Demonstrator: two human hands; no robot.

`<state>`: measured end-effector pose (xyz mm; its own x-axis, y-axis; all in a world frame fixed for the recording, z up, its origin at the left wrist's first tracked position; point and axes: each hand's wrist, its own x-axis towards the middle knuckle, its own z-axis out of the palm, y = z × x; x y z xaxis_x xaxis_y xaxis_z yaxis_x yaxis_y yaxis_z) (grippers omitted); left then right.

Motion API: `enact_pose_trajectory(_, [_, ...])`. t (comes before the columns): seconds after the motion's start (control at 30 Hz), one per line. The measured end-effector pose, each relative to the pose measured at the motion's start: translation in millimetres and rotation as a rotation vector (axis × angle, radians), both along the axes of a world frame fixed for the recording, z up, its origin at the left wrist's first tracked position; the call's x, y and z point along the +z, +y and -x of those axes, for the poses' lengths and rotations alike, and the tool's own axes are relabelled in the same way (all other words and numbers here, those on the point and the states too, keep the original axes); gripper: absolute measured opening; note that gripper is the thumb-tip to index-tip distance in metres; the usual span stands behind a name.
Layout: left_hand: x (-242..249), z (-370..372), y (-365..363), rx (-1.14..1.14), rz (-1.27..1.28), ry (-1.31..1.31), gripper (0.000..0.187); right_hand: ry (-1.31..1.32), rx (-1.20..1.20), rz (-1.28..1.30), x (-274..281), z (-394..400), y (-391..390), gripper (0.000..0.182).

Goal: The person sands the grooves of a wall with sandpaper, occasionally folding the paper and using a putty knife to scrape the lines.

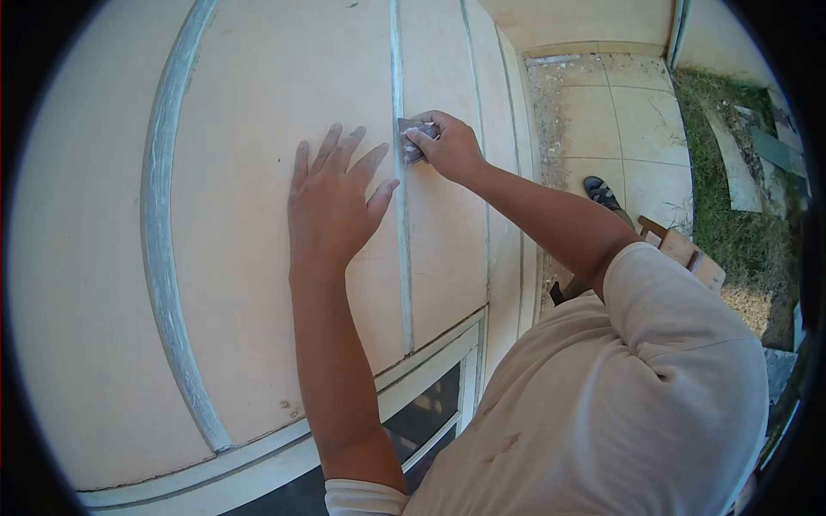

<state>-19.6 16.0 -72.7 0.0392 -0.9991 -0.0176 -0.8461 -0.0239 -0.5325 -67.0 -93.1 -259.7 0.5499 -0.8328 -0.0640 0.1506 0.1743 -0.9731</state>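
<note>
A big cream wall (249,77) with pale grooves (163,215) fills the left side, with a window frame (430,378) along its bottom edge and a tiled floor (628,112) and grass (731,224) far to the right. The left hand (331,206) lies flat and open on the wall, holding nothing. Just right of it, the right hand (447,146) pinches a small grey sanding pad (413,138) against the middle groove; fingers hide most of the pad, so its shape is hard to tell.

no readable text, no labels, no brands, no numbers, no signs on any surface in view
</note>
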Motion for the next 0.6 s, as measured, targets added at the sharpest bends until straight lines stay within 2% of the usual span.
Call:
enact_pose_trajectory(0.03, [-3.3,-0.7,-1.8,-0.005,0.022,0.037,0.039,0.045,-0.110,0.017,0.3,-6.9,-1.5,0.022])
enact_pose_trajectory(0.1, [-5.5,-2.8,-3.6,-0.015,0.041,0.045,0.038,0.050,-0.104,-0.031,-6.8,-13.3,13.8,0.022])
enact_pose_trajectory(0.17, [-6.8,-2.7,-2.1,-0.004,0.061,0.059,0.037,0.029,-0.069,0.085,-22.3,-22.4,33.8,0.020])
enact_pose_trajectory(0.23, [-6.4,-2.1,-4.2,0.011,0.067,0.043,0.039,-0.005,-0.009,0.058,-16.7,-17.5,20.0,0.018])
enact_pose_trajectory(0.3, [-5.7,-1.6,-4.9,0.033,0.055,0.053,0.040,-0.047,-0.079,-0.081,-13.2,-19.8,14.1,0.015])
enact_pose_trajectory(0.33, [-5.7,-1.5,-6.2,0.034,0.056,0.053,0.042,-0.002,-0.059,0.013,-7.8,-21.0,22.3,0.015])
enact_pose_trajectory(0.37, [-5.1,-2.0,-7.3,0.041,0.040,0.060,0.042,0.006,-0.054,-0.002,-9.2,-19.4,28.2,0.015])
enact_pose_trajectory(0.43, [-0.2,-3.2,-6.1,0.022,0.060,0.118,0.045,-0.120,-0.007,-0.021,-10.9,-20.5,33.6,0.015])
enact_pose_trajectory(0.5, [6.1,0.2,-6.7,0.047,0.058,0.152,0.046,-0.129,0.048,-0.006,-13.8,-27.5,13.1,0.016])
enact_pose_trajectory(0.6, [4.2,0.1,-1.8,0.077,0.055,0.177,0.048,-0.028,-0.086,-0.125,-3.6,-34.9,-9.2,0.015])
